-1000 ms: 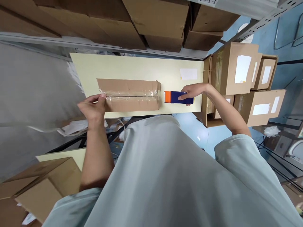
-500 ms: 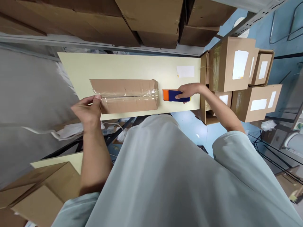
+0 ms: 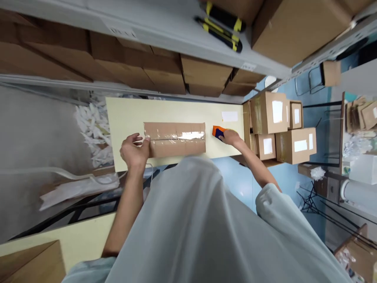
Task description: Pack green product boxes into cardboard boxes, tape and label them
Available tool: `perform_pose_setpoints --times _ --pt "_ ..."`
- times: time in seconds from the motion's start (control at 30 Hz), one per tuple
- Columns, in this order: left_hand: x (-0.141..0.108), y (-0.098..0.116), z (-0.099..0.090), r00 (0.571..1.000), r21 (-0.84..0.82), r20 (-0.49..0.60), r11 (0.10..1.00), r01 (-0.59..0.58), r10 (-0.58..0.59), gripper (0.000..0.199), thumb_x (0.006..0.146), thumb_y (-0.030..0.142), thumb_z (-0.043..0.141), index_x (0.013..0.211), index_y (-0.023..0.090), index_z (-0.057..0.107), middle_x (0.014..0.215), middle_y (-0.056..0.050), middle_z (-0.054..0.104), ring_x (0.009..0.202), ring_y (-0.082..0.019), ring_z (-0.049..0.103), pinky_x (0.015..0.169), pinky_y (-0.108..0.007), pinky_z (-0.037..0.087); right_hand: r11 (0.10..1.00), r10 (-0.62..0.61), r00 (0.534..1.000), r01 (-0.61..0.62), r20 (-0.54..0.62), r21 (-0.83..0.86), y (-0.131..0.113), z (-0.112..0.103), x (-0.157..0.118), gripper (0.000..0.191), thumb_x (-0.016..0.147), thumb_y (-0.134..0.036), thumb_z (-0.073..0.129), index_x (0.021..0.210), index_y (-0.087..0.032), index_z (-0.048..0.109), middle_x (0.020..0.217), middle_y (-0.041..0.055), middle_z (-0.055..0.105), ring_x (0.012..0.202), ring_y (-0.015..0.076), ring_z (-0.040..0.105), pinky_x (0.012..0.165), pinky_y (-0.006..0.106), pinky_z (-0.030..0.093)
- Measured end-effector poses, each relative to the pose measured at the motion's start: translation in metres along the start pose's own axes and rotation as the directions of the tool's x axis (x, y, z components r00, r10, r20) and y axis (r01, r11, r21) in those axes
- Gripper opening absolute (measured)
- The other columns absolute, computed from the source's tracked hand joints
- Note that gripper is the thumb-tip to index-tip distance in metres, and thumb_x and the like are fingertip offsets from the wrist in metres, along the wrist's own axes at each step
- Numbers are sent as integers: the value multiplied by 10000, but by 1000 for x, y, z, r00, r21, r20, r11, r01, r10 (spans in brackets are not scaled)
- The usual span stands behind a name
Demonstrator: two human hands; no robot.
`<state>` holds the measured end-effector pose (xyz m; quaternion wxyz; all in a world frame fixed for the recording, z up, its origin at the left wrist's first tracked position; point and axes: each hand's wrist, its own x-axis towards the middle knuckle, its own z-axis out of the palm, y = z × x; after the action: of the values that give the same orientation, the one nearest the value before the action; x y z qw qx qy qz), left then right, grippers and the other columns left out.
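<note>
A long cardboard box (image 3: pixel 176 148) lies on the pale yellow table (image 3: pixel 182 111), with shiny clear tape along its middle seam. My left hand (image 3: pixel 135 151) is at the box's left end, its thumb against the edge and its fingers spread apart, holding nothing. To the right of the box, my right hand (image 3: pixel 230 137) is closed around an orange and dark blue tool (image 3: pixel 218 132), which is beside the box and not touching it. A white paper slip (image 3: pixel 229 116) lies on the table behind the tool.
Labelled cardboard boxes (image 3: pixel 271 114) are stacked at the table's right end. A metal shelf (image 3: pixel 165 43) crosses above the far edge, bearing cartons and yellow-black cutters (image 3: pixel 222 31). Crumpled white scraps (image 3: pixel 94 129) lie at the left.
The view has shifted, showing more of the shelf above. My left hand's fingers have opened from their pinch at the box's end. The orange and blue tool has tilted in my right hand.
</note>
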<state>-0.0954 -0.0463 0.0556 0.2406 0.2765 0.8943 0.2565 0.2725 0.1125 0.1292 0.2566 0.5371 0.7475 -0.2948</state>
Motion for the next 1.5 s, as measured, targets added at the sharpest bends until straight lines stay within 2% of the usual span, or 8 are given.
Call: perform_pose_setpoints --times 0.13,0.27,0.43,0.93,1.07,1.2,1.33,1.5 --pt "-4 63 -1 942 -120 -43 935 -335 332 440 974 239 682 1391 117 753 1355 -182 774 1287 -340 723 1233 -541 567 997 57 984 -47 -168 61 -16 -54 -12 366 1104 -464 686 1324 -179 755 1195 182 868 1171 367 833 967 383 631" --pt "-10 162 -3 700 -305 -76 652 -694 710 378 1094 359 582 1389 228 778 1387 -130 779 1331 -332 714 1234 -509 560 991 -81 934 114 -349 75 -61 -122 -9 479 1058 -430 661 1450 -154 667 1266 177 843 1161 382 822 967 422 648" --pt "12 241 -21 562 -311 -236 486 -817 793 452 1101 295 543 1503 229 738 1540 -140 740 1407 -325 705 1242 -501 575 930 -358 800 352 -482 -106 -135 -204 18 511 1068 -366 578 1513 -116 545 1283 214 803 1153 385 793 1027 495 643" --pt "32 231 -42 619 -263 -306 560 -785 723 449 1068 235 547 1462 221 761 1611 -171 709 1430 -344 721 1243 -560 599 922 -375 780 260 -500 -286 -259 -303 99 427 1010 -165 655 1428 -90 697 1414 241 811 1375 358 763 1238 460 566" --pt "36 179 -36 696 -300 -211 632 -715 686 462 1068 317 561 1477 220 752 1621 -177 707 1486 -370 690 1295 -593 557 920 -383 665 335 -641 -203 -231 -273 95 576 1081 -221 568 1642 -90 567 1710 244 620 1626 310 564 1403 497 413" --pt "34 74 -28 864 -297 -115 813 -501 490 496 1016 361 611 1477 221 728 1596 -181 715 1540 -381 649 1352 -577 502 873 -276 478 488 -834 -10 -167 -164 65 634 1148 -354 486 1744 -136 471 1795 234 526 1730 319 441 1442 569 366" --pt "12 -17 -24 987 -212 -1 965 -155 158 575 980 413 647 1507 188 683 1540 -218 722 1440 -391 712 1271 -555 569 872 -34 630 398 -776 285 -114 -12 10 662 1187 -461 384 1786 -185 442 1820 206 510 1748 311 438 1437 593 389" --pt "-16 -42 -12 993 -149 84 986 -73 86 661 1009 452 635 1582 123 609 1578 -244 701 1433 -356 715 1270 -515 554 810 195 828 167 -526 563 -102 101 -33 774 1196 -546 337 1831 -105 336 1854 233 461 1738 315 473 1411 546 444"
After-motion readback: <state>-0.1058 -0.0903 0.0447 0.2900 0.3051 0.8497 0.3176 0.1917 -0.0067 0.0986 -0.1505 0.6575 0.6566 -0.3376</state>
